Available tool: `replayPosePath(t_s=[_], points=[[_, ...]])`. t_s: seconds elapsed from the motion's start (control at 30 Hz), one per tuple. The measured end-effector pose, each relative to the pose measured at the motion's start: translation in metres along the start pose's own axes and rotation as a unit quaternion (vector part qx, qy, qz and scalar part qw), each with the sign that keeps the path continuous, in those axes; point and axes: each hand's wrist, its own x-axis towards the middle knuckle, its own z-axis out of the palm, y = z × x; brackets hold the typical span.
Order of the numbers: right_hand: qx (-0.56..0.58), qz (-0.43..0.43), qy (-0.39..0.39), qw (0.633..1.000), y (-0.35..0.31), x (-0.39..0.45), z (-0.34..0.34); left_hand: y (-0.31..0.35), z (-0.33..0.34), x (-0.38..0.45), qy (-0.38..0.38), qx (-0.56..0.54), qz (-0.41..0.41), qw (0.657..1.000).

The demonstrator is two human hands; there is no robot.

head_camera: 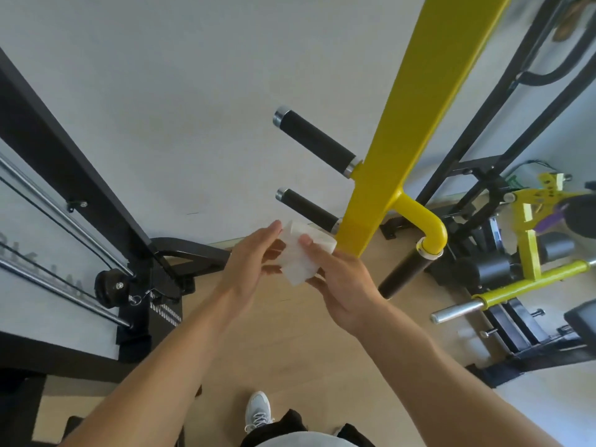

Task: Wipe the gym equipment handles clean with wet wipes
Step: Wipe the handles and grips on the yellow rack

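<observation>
A white wet wipe [301,258] is held between both hands in the middle of the view. My left hand [250,269] grips its left side and my right hand [343,285] pinches its right side with the thumb on top. Just above the wipe, two black foam handles stick out leftward from a yellow steel arm [416,101]: an upper handle [314,141] and a lower handle [306,209]. A third black handle [404,272] hangs from a yellow curved tube to the right of my right hand. No hand touches any handle.
A black cable machine frame [71,175] with chrome guide rods stands at the left. Another black and yellow machine [529,246] with a chrome bar end fills the right side. The floor is light wood, and my shoe [258,411] shows at the bottom.
</observation>
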Motion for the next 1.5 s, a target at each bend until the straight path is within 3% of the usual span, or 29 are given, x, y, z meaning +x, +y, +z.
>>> replayPosePath(t_s=[0.07,0.33,0.5,0.6,0.67,0.73,0.8,0.9,1.13,1.27,1.4,1.47,1.5], points=[[-0.011,-0.003,0.003,1.000,0.003,0.006,0.005,-0.001,-0.006,-0.001,-0.042,0.015,0.000,0.999],[-0.044,-0.017,0.037,0.998,0.017,0.022,0.007,0.005,-0.019,0.016,0.026,0.040,0.037,0.998],[-0.036,0.029,0.079,0.996,0.011,0.025,-0.002,0.009,-0.022,0.032,-0.025,0.163,0.108,0.980],[-0.115,-0.010,0.075,0.991,0.002,0.028,-0.005,0.018,-0.016,0.044,-0.055,0.232,0.138,0.961],[-0.278,-0.110,0.110,0.948,-0.001,0.030,-0.003,0.027,-0.006,0.052,-0.048,0.254,0.156,0.953],[-0.447,-0.270,0.155,0.838,0.000,0.029,0.005,0.038,0.002,0.061,-0.045,0.267,0.168,0.948],[-0.509,-0.418,0.136,0.740,0.006,0.028,0.013,0.048,0.005,0.073,-0.074,0.317,0.215,0.921],[-0.494,-0.505,0.111,0.699,0.014,0.029,0.012,0.055,0.008,0.094,-0.152,0.358,0.242,0.889],[-0.581,-0.507,0.078,0.632,0.003,0.034,-0.006,0.083,0.038,0.130,-0.253,0.370,0.172,0.877],[-0.677,-0.418,0.121,0.593,0.004,0.053,-0.005,0.083,0.036,0.156,-0.313,0.365,0.143,0.865],[-0.734,-0.303,0.167,0.585,0.006,0.084,0.006,0.069,0.025,0.184,-0.321,0.422,0.152,0.834],[-0.737,-0.272,0.178,0.592,0.005,0.094,0.014,0.063,0.016,0.195,-0.294,0.415,0.165,0.845],[-0.735,-0.257,0.188,0.599,0.004,0.099,0.018,0.059,0.010,0.198,-0.270,0.387,0.165,0.866]])
